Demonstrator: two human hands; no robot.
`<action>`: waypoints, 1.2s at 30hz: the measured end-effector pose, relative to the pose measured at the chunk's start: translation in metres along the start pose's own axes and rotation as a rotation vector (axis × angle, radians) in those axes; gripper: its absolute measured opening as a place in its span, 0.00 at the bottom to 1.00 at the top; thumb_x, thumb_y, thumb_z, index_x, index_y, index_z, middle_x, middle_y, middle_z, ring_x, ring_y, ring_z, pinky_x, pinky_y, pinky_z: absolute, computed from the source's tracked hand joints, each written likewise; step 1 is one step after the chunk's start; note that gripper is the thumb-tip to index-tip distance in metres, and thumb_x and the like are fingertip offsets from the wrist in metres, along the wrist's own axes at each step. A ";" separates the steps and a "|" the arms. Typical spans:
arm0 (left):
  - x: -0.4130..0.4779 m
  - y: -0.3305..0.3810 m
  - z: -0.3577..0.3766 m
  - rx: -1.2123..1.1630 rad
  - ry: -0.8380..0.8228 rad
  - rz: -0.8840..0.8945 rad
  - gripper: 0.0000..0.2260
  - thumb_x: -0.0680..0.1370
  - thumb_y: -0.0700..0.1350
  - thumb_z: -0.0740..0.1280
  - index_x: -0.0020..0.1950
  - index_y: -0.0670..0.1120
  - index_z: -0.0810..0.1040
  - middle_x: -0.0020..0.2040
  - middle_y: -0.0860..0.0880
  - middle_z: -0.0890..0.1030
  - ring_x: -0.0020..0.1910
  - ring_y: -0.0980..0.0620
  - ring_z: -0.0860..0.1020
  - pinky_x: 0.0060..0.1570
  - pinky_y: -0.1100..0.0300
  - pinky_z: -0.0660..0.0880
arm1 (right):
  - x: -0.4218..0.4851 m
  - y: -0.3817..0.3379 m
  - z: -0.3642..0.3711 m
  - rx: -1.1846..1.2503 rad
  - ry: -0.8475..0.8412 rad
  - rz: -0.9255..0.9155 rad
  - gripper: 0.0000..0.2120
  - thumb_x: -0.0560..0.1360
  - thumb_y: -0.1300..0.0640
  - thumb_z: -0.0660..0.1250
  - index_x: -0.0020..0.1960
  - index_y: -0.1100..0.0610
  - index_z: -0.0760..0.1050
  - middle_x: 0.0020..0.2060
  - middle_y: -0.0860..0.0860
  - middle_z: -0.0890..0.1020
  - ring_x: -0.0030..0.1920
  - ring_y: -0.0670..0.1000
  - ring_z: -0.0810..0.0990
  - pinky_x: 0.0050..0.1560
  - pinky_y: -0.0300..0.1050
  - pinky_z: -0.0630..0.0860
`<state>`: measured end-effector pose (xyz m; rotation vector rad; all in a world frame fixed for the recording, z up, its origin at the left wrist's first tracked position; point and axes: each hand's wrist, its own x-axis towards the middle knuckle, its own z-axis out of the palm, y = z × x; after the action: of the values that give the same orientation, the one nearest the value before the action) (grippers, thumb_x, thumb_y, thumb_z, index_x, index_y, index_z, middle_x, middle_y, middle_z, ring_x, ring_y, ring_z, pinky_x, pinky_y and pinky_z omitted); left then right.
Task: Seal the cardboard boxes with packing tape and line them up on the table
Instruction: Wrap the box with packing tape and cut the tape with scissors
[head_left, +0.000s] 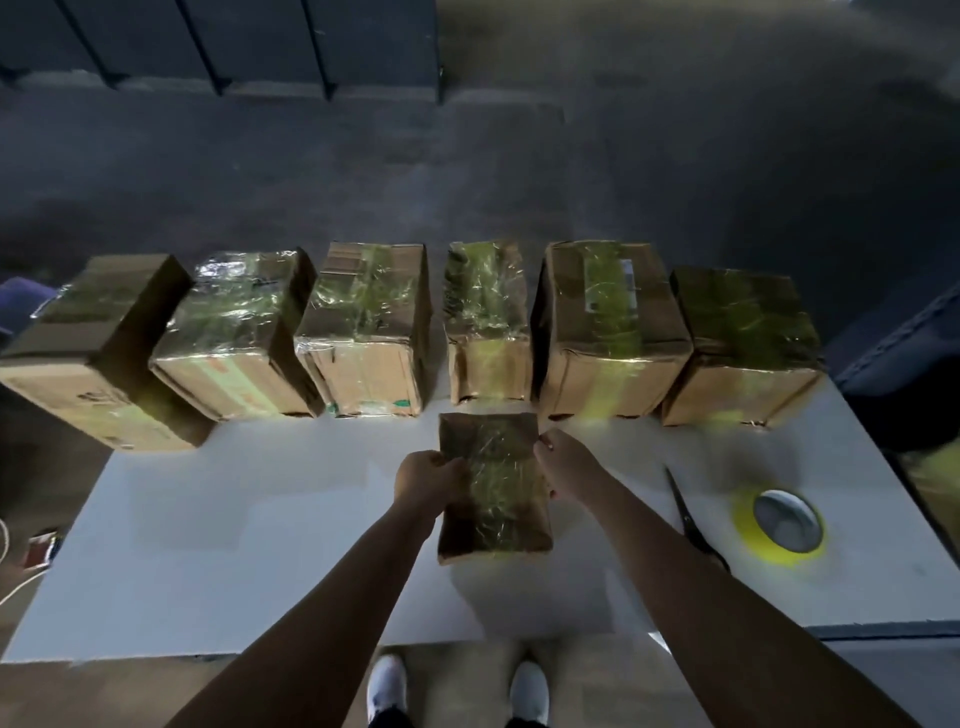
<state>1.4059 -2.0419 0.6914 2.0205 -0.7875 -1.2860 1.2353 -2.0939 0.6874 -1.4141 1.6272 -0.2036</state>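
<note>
The small taped box (493, 499) is gripped by its sides, left hand (427, 480) at 9 o'clock and right hand (569, 462) at 2 o'clock. It sits on the counter (234, 545) just short of the row of boxes (363, 332) at 12 o'clock. It should be kept square and level, then set parallel to that row.

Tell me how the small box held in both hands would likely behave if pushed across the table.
The small box probably stays stiff: its edges look straight between the left hand and right hand. Glossy tape covers its top, so a grip may slip there. Boxy and low, it should slide on the table rather than tip or roll.
</note>
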 end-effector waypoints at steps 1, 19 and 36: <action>0.006 -0.003 -0.003 -0.002 -0.007 -0.011 0.08 0.74 0.42 0.70 0.42 0.37 0.80 0.42 0.40 0.82 0.41 0.44 0.81 0.40 0.55 0.77 | 0.001 -0.001 0.004 -0.013 0.010 0.005 0.11 0.82 0.56 0.52 0.57 0.60 0.69 0.36 0.50 0.71 0.41 0.55 0.74 0.46 0.49 0.74; 0.056 -0.027 -0.029 -0.173 -0.150 -0.169 0.09 0.79 0.43 0.68 0.58 0.44 0.78 0.43 0.44 0.80 0.38 0.48 0.78 0.33 0.61 0.72 | 0.005 0.005 0.032 0.164 0.065 0.169 0.26 0.80 0.42 0.57 0.69 0.60 0.69 0.62 0.56 0.77 0.55 0.54 0.78 0.51 0.47 0.77; 0.025 -0.003 -0.007 0.125 -0.281 0.192 0.10 0.77 0.49 0.68 0.52 0.44 0.72 0.45 0.47 0.78 0.44 0.50 0.80 0.43 0.53 0.82 | -0.007 -0.007 0.020 -0.070 0.210 0.021 0.11 0.81 0.49 0.57 0.57 0.56 0.67 0.45 0.52 0.78 0.40 0.48 0.76 0.34 0.39 0.67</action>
<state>1.4217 -2.0575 0.6777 1.8265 -1.1890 -1.4560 1.2538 -2.0816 0.6844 -1.4676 1.8350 -0.2929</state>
